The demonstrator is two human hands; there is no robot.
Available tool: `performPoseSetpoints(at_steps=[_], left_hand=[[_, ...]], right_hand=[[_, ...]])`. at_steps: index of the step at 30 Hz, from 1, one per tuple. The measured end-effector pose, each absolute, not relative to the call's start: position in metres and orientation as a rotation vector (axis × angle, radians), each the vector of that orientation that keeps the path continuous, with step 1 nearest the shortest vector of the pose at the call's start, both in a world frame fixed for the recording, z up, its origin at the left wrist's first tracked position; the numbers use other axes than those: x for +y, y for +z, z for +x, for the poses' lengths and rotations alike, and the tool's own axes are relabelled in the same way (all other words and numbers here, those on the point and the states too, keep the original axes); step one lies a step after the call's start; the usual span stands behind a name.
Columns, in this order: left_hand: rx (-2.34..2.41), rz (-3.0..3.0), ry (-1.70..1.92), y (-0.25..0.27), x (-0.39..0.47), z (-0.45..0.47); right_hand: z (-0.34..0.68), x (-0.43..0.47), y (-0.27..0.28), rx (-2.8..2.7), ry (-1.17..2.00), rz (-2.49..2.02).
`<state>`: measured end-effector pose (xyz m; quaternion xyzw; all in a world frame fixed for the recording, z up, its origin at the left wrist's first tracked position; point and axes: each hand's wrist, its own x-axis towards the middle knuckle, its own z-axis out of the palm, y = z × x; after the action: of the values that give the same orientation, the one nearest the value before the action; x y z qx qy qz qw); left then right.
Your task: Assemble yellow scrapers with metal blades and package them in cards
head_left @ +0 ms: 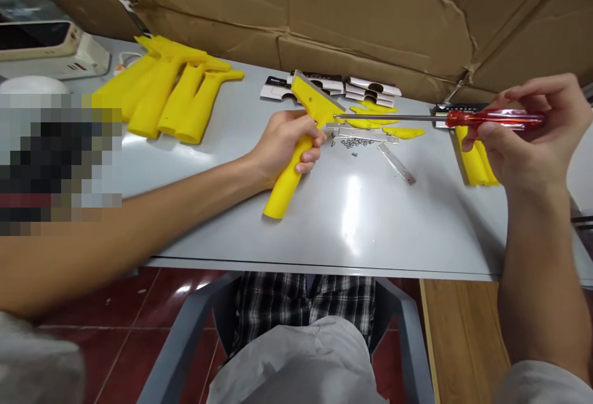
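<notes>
Yellow tool [283, 188] in left hand [293, 139], screwdriver [503, 118] in right hand [540, 138]

Left hand: fingers wrapped round the neck of the yellow tool, just below its wide head; tool held over the table [430, 225], tilted, handle end toward the person. A thin metal edge runs along the head.

Right hand: thumb and fingers grasping the red handle of the screwdriver. Shaft lies near level and points left; tip at the near corner of the tool's head, contact cannot be told.

Just right of the head: small screws [357, 143] in a loose cluster, metal strips [397, 164] beside them, one set apart and slanted, and flat yellow pieces [404, 133]. Behind these, black-and-white packages [370, 90] lie near the cardboard [352, 15]. More yellow tools [197, 107] lie grouped at the left; further yellow handles [473, 163] lie near the right hand
</notes>
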<state>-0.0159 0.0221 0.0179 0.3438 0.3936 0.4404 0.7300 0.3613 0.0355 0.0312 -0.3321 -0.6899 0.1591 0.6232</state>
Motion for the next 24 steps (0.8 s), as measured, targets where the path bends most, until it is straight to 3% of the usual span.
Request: performPoseSetpoints(at_steps=[16, 24], left_hand=[[0.851, 0.770, 0.912, 0.022, 0.007, -0.012], [0.841, 0.694, 0.827, 0.020, 0.003, -0.013]], right_hand=[[0.355, 0.035, 0.038, -1.527, 0.096, -0.784], [0.355, 0.038, 0.042, -1.470, 0.132, -0.707]])
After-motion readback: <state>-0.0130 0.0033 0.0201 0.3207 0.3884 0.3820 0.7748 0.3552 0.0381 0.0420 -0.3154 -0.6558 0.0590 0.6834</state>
